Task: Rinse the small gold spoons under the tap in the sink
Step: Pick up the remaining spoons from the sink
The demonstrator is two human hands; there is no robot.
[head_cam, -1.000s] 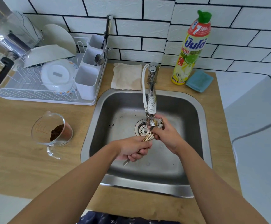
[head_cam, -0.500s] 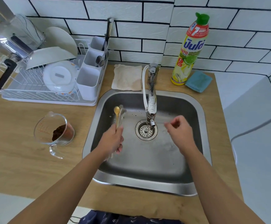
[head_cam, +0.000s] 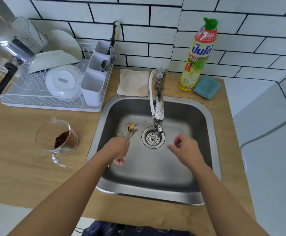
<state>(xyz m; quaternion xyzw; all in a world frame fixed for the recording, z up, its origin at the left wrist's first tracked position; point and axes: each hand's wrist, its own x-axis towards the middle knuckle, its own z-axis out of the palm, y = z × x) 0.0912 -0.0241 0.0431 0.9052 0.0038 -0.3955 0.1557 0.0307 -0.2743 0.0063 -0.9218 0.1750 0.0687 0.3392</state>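
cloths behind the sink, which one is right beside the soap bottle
The blue cloth, folded at the foot of the dish soap bottle, right of the tap. The beige cloth lies left of the tap, nearer the dish rack.

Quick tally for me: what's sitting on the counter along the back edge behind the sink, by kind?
Beige cloth: 1
Dish soap bottle: 1
Blue cloth: 1
Total: 3

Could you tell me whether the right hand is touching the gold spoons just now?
Apart. The head view shows the right hand right of the drain, with bare sink floor between it and the gold spoons.
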